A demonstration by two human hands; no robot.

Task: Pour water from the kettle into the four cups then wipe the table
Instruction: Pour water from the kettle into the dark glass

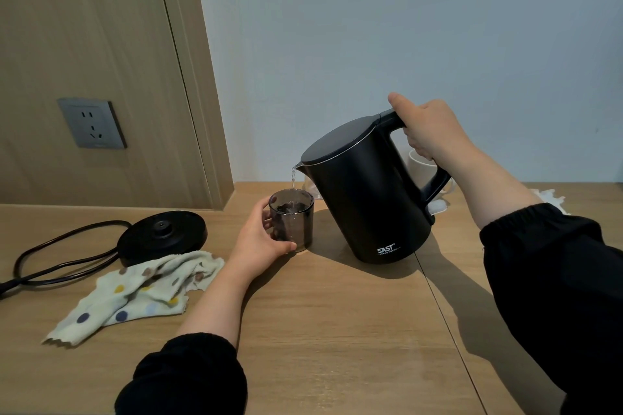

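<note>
Firmly curled, the fingers (418,145) of the right hand (429,128) wrap the handle of a matte black electric kettle (364,202), with the thumb laid along the handle's top. The kettle is held tipped toward nine o'clock, and a thin stream of water (293,177) falls from its spout into a smoky translucent cylindrical cup (296,222). The fingers (267,212) of the left hand (261,241) curl around that cup from its eight o'clock side, thumb near the base, holding it upright on the pale wooden tabletop (337,330), just beside the kettle at the kettle's nine o'clock. A white ceramic mug (418,167) shows partly behind the kettle at its two o'clock, and a clear glass (310,187) peeks out at the dark cup's one o'clock. At the cup's nine o'clock sits the round black kettle base (163,232), its dark cord (67,251) trailing toward nine o'clock. A cream cloth with coloured dots (141,290) lies crumpled at the base's six o'clock, touching it. A grey wall socket (91,123) sits on the wooden panel at ten o'clock.
</note>
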